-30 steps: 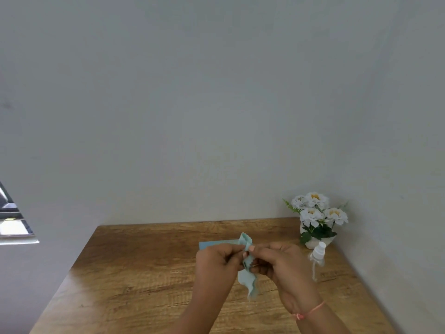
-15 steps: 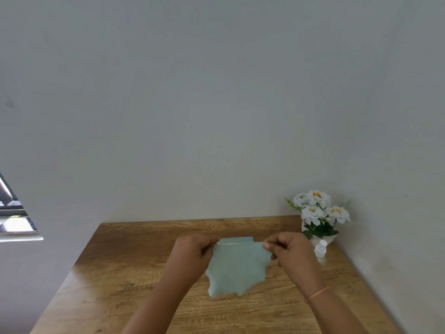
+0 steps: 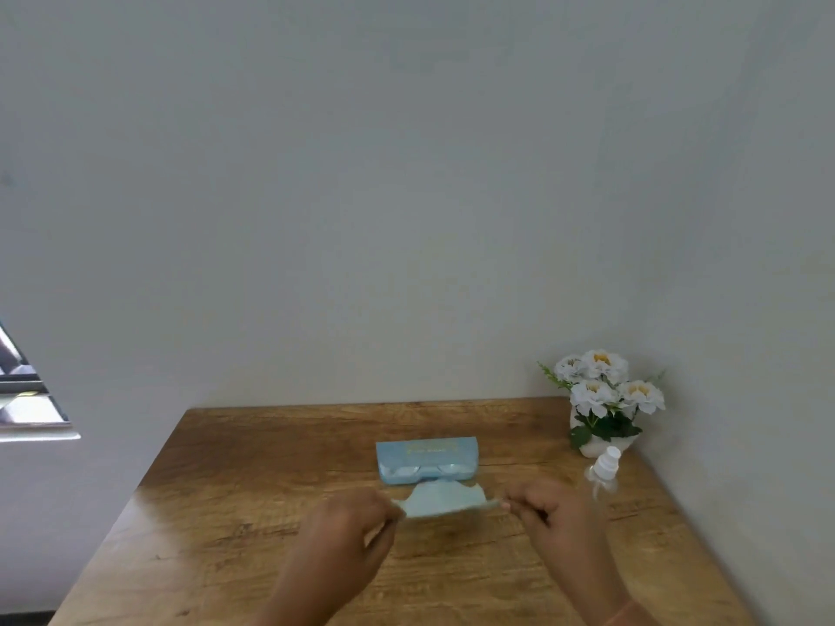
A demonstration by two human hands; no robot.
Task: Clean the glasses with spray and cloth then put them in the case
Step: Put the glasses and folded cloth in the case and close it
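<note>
A pale blue cloth [image 3: 445, 499] is stretched flat between my hands, low over the table. My left hand [image 3: 357, 526] pinches its left corner and my right hand [image 3: 549, 512] pinches its right corner. Just behind the cloth lies an open light blue glasses case [image 3: 427, 458] with the glasses [image 3: 424, 471] lying in its lower half. A small clear spray bottle [image 3: 603, 474] with a white cap stands to the right of my right hand.
The wooden table [image 3: 253, 499] fits into a corner, with grey walls behind and to the right. A white pot of white flowers [image 3: 603, 399] stands at the back right, just behind the spray bottle. A window edge shows at far left.
The bunched cloth has been pulled open between both hands, then swung from hanging down to lying flat and low. The case behind it has come into view.
</note>
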